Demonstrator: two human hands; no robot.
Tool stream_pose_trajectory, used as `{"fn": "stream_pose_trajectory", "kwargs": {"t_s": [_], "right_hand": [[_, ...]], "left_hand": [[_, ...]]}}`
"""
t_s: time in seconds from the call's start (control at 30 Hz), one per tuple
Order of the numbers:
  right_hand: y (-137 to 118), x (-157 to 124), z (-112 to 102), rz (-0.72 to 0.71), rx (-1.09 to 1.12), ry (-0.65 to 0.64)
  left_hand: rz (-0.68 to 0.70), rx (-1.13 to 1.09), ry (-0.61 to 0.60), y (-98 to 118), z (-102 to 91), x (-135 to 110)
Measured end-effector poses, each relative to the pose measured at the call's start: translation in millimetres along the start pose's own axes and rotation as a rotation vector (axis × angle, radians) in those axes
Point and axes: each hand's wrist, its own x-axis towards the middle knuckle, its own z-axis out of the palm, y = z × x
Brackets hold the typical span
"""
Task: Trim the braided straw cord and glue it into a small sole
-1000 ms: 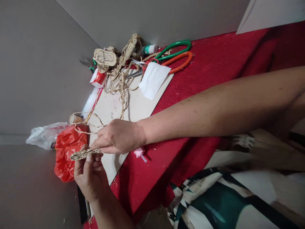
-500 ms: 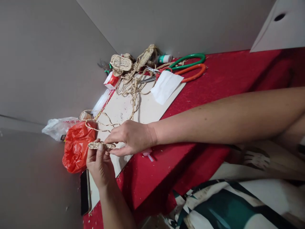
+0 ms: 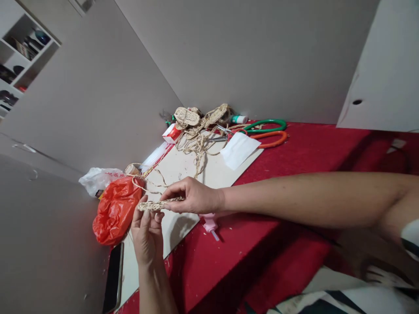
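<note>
My left hand (image 3: pixel 149 231) rises from the bottom with its thumb and fingers closed on one end of a small, narrow woven straw piece (image 3: pixel 152 205). The fingers of my right hand (image 3: pixel 193 196), which reaches in from the right, grip the other end and partly cover it. Thin twisted straw cord (image 3: pixel 157 172) loops behind the hands. Farther back sit an oval woven straw piece (image 3: pixel 187 116) and a tangle of straw cord (image 3: pixel 198 146).
Scissors with green and orange handles (image 3: pixel 271 139) lie by a white paper (image 3: pixel 240 150) on a pale board (image 3: pixel 186 168). Around the red table (image 3: pixel 314 150) are a red plastic bag (image 3: pixel 118 209), a phone (image 3: pixel 113 277), a pink bottle (image 3: pixel 209 222) and grey panels (image 3: pixel 245 52).
My right hand has shifted along the straw piece, and the piece shows more edge-on, stretched between both hands. The whole view has tilted, bringing shelves in at upper left.
</note>
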Motion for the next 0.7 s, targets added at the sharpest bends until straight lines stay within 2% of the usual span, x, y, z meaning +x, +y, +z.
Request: {"fn": "stream_pose_trajectory", "kwargs": {"t_s": [0.1, 0.17, 0.33, 0.5, 0.7], "right_hand": [[-0.8, -0.2, -0.4, 0.156, 0.127, -0.052], [-1.1, -0.1, -1.2, 0.208, 0.147, -0.08], [-1.7, 0.1, -2.3, 0.256, 0.116, -0.101], [-1.2, -0.5, -4.3, 0.342, 0.075, -0.162], [3.7, 5.2, -12.2, 0.399, 0.196, -0.182]], "left_hand": [[0.004, -0.02, 0.002, -1.8, -2.2, -0.4], [0.009, -0.029, -0.003, -3.3, -3.2, -0.6], [-0.004, 0.013, -0.065, -6.6, -0.7, -3.4], [0.008, 0.002, -0.058, -10.6, 4.2, -7.2], [-0.109, -0.094, -0.05, -11.1, 6.9, -10.6]]}}
